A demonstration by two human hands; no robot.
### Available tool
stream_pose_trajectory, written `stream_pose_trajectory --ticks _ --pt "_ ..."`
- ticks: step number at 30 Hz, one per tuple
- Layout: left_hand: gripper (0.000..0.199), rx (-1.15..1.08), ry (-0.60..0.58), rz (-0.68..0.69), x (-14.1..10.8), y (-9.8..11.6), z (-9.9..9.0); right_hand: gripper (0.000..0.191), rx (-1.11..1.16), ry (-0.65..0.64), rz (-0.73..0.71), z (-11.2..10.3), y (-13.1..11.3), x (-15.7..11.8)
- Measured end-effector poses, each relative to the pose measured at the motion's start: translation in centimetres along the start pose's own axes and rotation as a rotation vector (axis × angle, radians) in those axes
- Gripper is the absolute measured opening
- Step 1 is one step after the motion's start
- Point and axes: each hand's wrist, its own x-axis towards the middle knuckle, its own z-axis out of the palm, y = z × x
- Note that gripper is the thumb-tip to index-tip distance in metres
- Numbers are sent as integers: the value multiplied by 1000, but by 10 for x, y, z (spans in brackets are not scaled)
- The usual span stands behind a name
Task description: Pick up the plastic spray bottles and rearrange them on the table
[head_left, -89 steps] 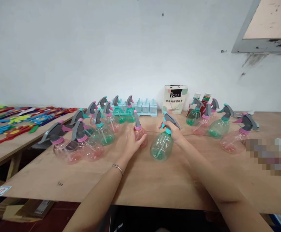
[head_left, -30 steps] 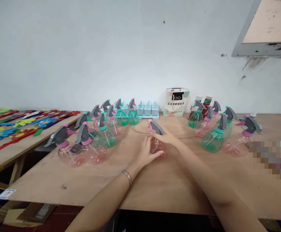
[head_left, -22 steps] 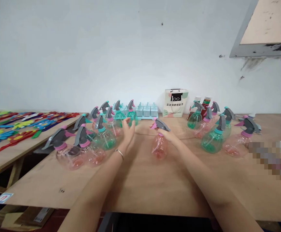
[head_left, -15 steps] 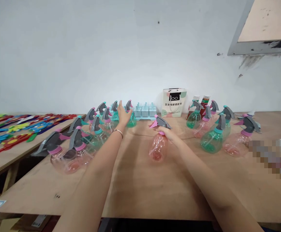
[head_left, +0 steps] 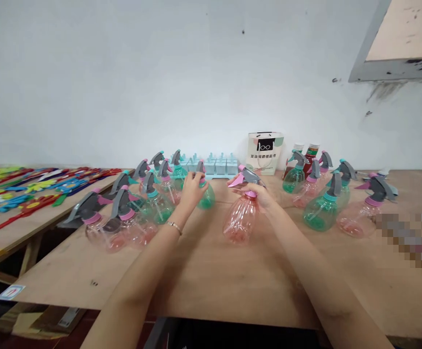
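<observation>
My right hand (head_left: 256, 191) is wrapped round the neck of a clear pink spray bottle (head_left: 240, 220) with a grey and pink head, tilted slightly at the table's middle. My left hand (head_left: 194, 188) is closed round the neck of a green bottle (head_left: 207, 198) with a grey and pink head; its fingers partly hide the neck. Left of it stand several pink and green spray bottles, among them a pink one (head_left: 114, 237) in front. More stand on the right, including a green bottle (head_left: 319, 213) and a pink bottle (head_left: 359, 219).
Light-blue moulds (head_left: 221, 167) and a paper bag (head_left: 265, 152) stand by the wall, with red-filled bottles (head_left: 311, 155) beside the bag. Colourful flower-shaped pieces (head_left: 36, 186) cover another table at the left. A blurred patch (head_left: 410, 240) lies at the right.
My left hand, spread behind the green bottle before, has closed at its neck, and that bottle has come nearer. The pink bottle in my right hand tilts more. The view has shifted slightly.
</observation>
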Motion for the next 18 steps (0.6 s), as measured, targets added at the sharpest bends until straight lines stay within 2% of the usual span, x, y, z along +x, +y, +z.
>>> stream_pose_trajectory --ticks 3,5,8,10,12,15,18 --pt "20 -3 28 60 -40 17 -16 46 45 -38 -42 1 -3 -1" --pt "27 -54 61 56 -61 26 -19 45 49 -63 -44 3 -3 -1" --pt "55 -194 135 39 -79 34 -13 42 39 -85 -33 5 -4 -1" --pt "80 -303 171 13 -83 35 -7 44 56 -89 -66 7 -5 -2" --pt "95 -390 188 -45 -85 34 0 45 83 -84 -105 8 -5 -3" --pt "97 -454 201 -156 -87 30 6 37 101 -84 -95 9 -4 -4" --pt "85 -507 162 -234 -91 26 10 24 98 -89 -64 8 -1 -2"
